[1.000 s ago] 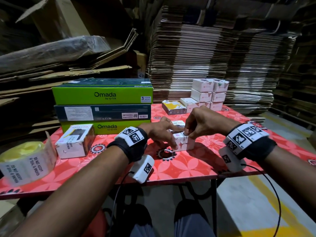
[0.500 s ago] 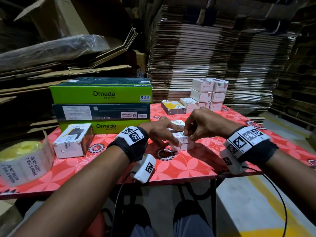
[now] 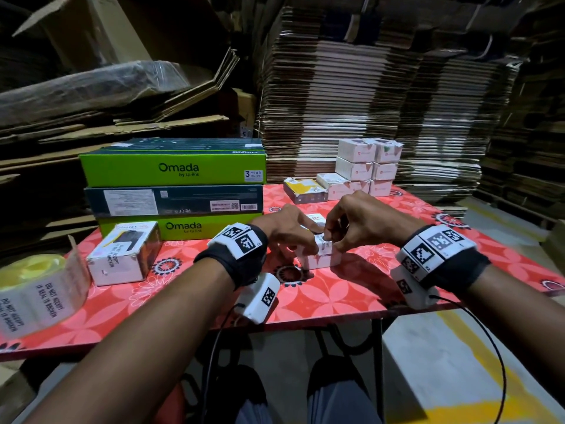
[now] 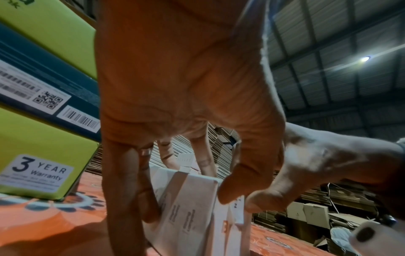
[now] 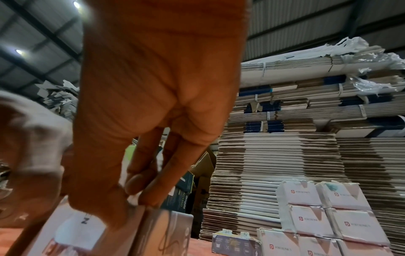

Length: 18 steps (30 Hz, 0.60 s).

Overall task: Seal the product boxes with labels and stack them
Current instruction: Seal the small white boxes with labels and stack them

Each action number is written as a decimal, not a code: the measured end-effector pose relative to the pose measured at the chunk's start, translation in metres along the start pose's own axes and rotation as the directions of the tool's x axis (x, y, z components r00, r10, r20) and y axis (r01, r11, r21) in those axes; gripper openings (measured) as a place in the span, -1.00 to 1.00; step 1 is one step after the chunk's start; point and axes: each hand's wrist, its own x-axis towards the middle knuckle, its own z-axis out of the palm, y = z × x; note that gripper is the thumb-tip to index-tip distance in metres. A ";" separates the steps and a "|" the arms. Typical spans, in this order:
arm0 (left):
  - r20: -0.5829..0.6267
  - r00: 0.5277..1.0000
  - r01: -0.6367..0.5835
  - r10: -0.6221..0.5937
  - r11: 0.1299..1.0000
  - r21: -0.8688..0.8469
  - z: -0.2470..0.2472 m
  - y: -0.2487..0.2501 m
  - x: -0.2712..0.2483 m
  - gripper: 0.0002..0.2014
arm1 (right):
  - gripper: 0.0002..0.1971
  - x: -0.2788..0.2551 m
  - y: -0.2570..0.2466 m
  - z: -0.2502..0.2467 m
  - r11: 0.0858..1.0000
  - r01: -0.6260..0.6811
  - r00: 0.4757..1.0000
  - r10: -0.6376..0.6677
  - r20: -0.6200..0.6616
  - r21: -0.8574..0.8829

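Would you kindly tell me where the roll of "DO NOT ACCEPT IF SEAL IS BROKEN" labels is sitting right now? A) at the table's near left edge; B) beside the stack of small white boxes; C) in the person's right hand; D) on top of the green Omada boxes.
A: the label roll lies at the near left edge of the red table, away from both hands.

- The left hand (image 4: 186, 86) is seen from beneath, its fingers (image 4: 122, 187) reaching down over a small white box (image 4: 188, 213) standing on the red patterned counter (image 4: 50, 225).
- The thumb is pressed at the box's top edge, beside a white label (image 4: 238, 213).
- The right hand (image 4: 324, 166) is met at the same edge.
- Green and dark-blue cartons (image 4: 43, 131) are stacked to the left.
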 end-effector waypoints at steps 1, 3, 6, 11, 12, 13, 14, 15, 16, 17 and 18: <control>-0.018 1.000 -0.002 0.002 1.000 -0.001 0.000 0.001 -0.001 -0.58 | -0.80 -0.001 0.000 0.001 1.000 0.005 1.000 -0.005 -0.018 -0.009; -0.062 0.998 -0.011 0.011 1.000 0.002 0.002 0.004 0.000 -0.63 | -0.76 -0.001 0.000 0.003 1.000 0.011 0.999 -0.011 -0.053 -0.013; -0.094 0.995 -0.019 0.020 1.000 0.009 0.004 0.005 0.001 -0.58 | -0.77 0.001 0.000 0.004 0.999 0.019 0.997 -0.021 -0.076 -0.031; -0.095 0.995 -0.019 0.022 0.999 0.034 0.005 0.007 0.000 -0.56 | -0.79 -0.001 0.005 0.006 1.000 0.019 0.999 -0.020 -0.043 -0.021; -0.096 0.995 -0.015 0.018 0.999 0.038 0.005 0.007 -0.001 -0.56 | -0.78 -0.002 0.005 0.006 1.000 0.024 0.999 -0.025 -0.032 -0.020; -0.095 0.995 -0.003 0.005 1.000 0.028 0.005 0.009 -0.002 -0.54 | -0.78 -0.003 0.005 0.006 0.999 0.026 0.999 -0.027 -0.025 -0.019; -0.091 0.996 0.010 -0.009 1.000 0.016 0.005 0.009 -0.002 -0.53 | -0.77 -0.003 0.005 0.006 0.999 0.027 0.999 -0.027 -0.024 -0.023; -0.089 0.996 0.017 -0.016 1.000 0.011 0.006 0.010 -0.002 -0.51 | -0.76 -0.003 0.006 0.006 0.999 0.024 0.999 -0.025 -0.027 -0.032; -0.087 0.996 0.017 -0.015 1.000 0.018 0.006 0.009 -0.002 -0.49 | -0.76 -0.003 0.005 0.006 0.999 0.021 0.999 -0.023 -0.031 -0.043; -0.084 0.996 0.013 -0.010 0.999 0.030 0.006 0.009 -0.003 -0.48 | -0.76 -0.002 0.005 0.006 0.999 0.015 0.999 -0.016 -0.034 -0.047; -0.082 0.997 0.009 -0.007 0.999 0.032 0.006 0.009 -0.003 -0.48 | -0.75 -0.001 0.004 0.006 0.999 0.009 0.999 -0.011 -0.037 -0.047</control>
